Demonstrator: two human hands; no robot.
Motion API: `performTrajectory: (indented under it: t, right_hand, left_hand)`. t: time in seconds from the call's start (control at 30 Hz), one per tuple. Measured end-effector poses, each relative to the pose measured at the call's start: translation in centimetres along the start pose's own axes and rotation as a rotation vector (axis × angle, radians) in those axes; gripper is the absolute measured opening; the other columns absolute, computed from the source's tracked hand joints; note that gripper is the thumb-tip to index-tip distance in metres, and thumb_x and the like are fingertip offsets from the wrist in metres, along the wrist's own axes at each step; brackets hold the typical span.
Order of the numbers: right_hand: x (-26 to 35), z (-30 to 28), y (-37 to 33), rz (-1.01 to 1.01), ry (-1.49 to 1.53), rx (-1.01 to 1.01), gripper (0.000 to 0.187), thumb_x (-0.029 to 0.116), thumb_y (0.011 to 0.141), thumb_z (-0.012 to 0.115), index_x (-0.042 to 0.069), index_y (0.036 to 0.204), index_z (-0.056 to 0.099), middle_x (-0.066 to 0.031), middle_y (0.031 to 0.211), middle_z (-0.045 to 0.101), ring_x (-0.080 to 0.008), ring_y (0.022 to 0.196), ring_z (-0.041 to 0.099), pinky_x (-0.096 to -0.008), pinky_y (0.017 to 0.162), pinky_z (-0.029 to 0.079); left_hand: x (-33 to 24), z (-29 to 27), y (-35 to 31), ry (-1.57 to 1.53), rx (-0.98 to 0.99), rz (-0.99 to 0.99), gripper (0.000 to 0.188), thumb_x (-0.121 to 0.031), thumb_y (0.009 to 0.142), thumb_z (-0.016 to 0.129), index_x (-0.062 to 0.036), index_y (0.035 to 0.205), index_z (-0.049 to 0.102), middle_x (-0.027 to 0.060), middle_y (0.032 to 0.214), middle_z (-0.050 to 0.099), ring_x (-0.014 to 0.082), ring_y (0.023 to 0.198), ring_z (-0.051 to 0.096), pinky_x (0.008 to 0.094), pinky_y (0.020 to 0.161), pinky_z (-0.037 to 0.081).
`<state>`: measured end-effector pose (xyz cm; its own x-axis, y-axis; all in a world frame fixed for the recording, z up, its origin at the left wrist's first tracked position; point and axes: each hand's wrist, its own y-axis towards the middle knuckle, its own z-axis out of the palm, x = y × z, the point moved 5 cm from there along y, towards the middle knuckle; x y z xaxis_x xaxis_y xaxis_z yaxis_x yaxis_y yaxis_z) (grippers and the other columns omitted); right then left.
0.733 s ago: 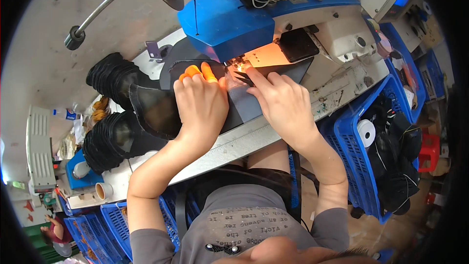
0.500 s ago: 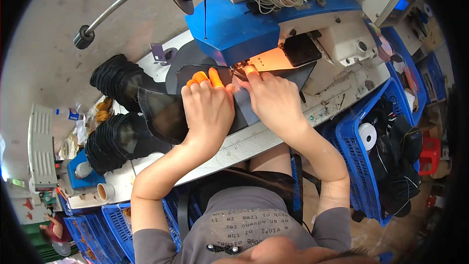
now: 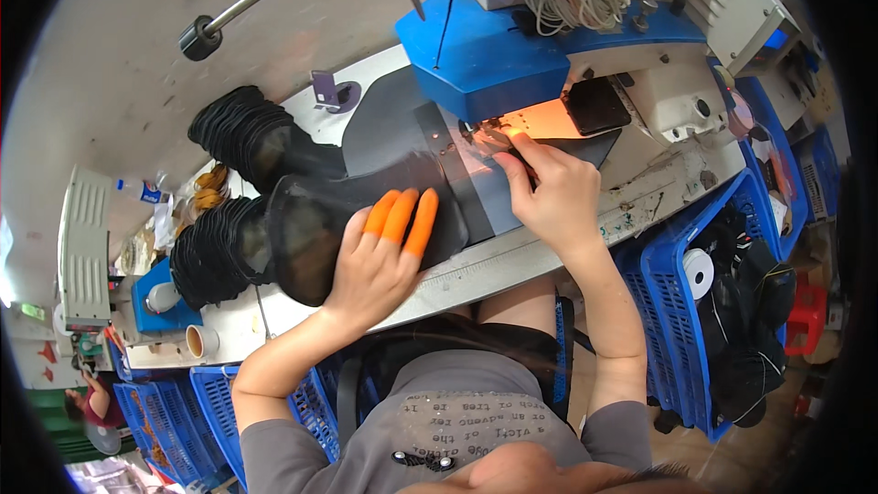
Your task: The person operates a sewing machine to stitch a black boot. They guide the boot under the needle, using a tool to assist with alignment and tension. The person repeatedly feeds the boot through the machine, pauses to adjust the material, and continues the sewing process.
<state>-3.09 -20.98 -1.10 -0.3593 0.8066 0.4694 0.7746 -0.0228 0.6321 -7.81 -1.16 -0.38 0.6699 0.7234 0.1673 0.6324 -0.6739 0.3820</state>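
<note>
Local orange glow [image 3: 540, 122], curved edges

The sewing machine [image 3: 485, 59] and black, probably fabric, stacks [image 3: 242, 133] mark a workshop.

Shirt [image 3: 466, 416]: several lines of dark lettering across the chest, inverted in this view, only partly legible. Bottle [image 3: 139, 190]: blue printed label, too small to read. Table [image 3: 476, 267]: ruler-like marks along front edge, figures not resolved.
</note>
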Motion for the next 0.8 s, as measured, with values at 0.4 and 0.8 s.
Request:
performTrajectory:
  t: [0.4, 0.8]
  right_hand:
    - [0.2, 0.2, -0.3, 0.018, -0.002, 0.002, 0.023, 0.022, 0.082, 0.071, 0.009, 0.101, 0.07, -0.0062, 0.069, 0.066, -0.0249, 0.059, 0.065, -0.0347, 0.053, 0.049]
    - [0.9, 0.1, 0.1, 0.006, 0.013, 0.006, 0.024, 0.023, 0.083, 0.072, 0.007, 0.101, 0.071, -0.0085, 0.072, 0.068, -0.0238, 0.056, 0.064, -0.0324, 0.052, 0.048]
  left_hand:
    - [10.3, 8.6, -13.6, -0.024, 0.236, -0.26, 0.066, -0.047, 0.08, 0.069, -0.0034, 0.129, 0.056, 0.0159, 0.124, 0.056, 0.0317, 0.123, 0.049, 0.0519, 0.111, 0.028]
    - [17.5, 19.1, -5.4, 0.427, 0.142, -0.549, 0.013, -0.011, 0.079, 0.06, 0.0011, 0.083, 0.064, 0.0169, 0.088, 0.067, 0.033, 0.088, 0.068, 0.0368, 0.069, 0.056]
